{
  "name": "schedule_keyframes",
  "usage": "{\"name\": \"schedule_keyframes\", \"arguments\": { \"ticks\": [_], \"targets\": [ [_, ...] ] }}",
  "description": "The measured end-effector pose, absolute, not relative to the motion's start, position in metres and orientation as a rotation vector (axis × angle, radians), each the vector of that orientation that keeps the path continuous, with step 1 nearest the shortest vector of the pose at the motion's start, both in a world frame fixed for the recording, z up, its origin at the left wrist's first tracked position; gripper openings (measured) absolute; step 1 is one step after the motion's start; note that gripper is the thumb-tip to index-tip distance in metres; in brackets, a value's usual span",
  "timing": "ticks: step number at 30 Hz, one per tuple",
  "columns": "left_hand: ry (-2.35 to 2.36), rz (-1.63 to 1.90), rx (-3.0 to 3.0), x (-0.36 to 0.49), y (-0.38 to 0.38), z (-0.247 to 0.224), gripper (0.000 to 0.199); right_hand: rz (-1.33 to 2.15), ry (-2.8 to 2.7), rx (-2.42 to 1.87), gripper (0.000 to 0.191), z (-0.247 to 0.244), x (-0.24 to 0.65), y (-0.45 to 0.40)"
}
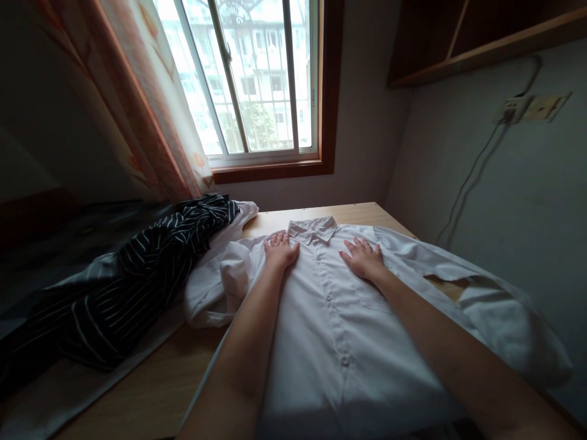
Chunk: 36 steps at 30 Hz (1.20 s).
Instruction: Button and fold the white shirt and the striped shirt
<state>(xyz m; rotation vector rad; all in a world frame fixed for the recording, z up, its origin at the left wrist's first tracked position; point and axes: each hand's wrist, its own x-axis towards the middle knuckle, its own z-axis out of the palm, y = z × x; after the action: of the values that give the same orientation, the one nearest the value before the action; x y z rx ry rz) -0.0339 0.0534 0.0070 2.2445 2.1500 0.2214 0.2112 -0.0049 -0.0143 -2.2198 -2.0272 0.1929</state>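
A white button-up shirt [312, 342] lies front side up on a wooden table, its collar pointing toward the window and its front buttoned. My left hand [280, 250] rests flat on the shirt near the left shoulder, just below the collar. Across the button line, my right hand [363, 258] presses flat on the right chest, fingers spread. Neither hand grips any cloth. The left sleeve is bunched beside my left forearm, while the right sleeve stretches out toward the right edge of the table.
Black-and-white striped clothing [132, 287] lies heaped on the left with white fabric beneath it. Light wood of the table [321, 212] shows behind the collar. Beyond are a window [257, 79] and a curtain [137, 91]. A cord hangs from a wall socket [513, 110] at right.
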Motion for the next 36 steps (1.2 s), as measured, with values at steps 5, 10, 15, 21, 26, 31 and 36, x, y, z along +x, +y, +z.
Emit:
{"name": "schedule_keyframes", "arguments": {
  "ticks": [5, 10, 15, 21, 26, 31, 36],
  "targets": [
    [2.117, 0.196, 2.29, -0.037, 0.063, 0.008, 0.065, 0.188, -2.014, -2.222, 0.065, -0.015, 0.211, -0.003],
    [2.183, 0.244, 2.315, -0.036, 0.07, 0.003, 0.061, 0.202, -2.005, -2.243, 0.064, -0.015, 0.21, -0.002],
    [2.202, 0.187, 2.253, -0.035, 0.074, 0.002, 0.065, 0.21, -2.004, -2.245, 0.065, -0.014, 0.21, -0.002],
    [2.173, 0.077, 2.291, -0.038, 0.082, 0.006, 0.069, 0.216, -2.019, -2.269, 0.065, -0.013, 0.21, -0.001],
    [2.183, 0.185, 2.313, -0.039, 0.083, 0.004, 0.069, 0.222, -2.013, -2.273, 0.065, -0.013, 0.209, -0.002],
    [2.088, 0.093, 2.285, -0.043, 0.081, 0.009, 0.071, 0.214, -2.016, -2.269, 0.066, -0.013, 0.211, -0.001],
    [2.083, 0.065, 2.285, -0.046, 0.082, 0.011, 0.069, 0.204, -2.051, -2.268, 0.066, -0.007, 0.215, 0.004]
  ]
}}
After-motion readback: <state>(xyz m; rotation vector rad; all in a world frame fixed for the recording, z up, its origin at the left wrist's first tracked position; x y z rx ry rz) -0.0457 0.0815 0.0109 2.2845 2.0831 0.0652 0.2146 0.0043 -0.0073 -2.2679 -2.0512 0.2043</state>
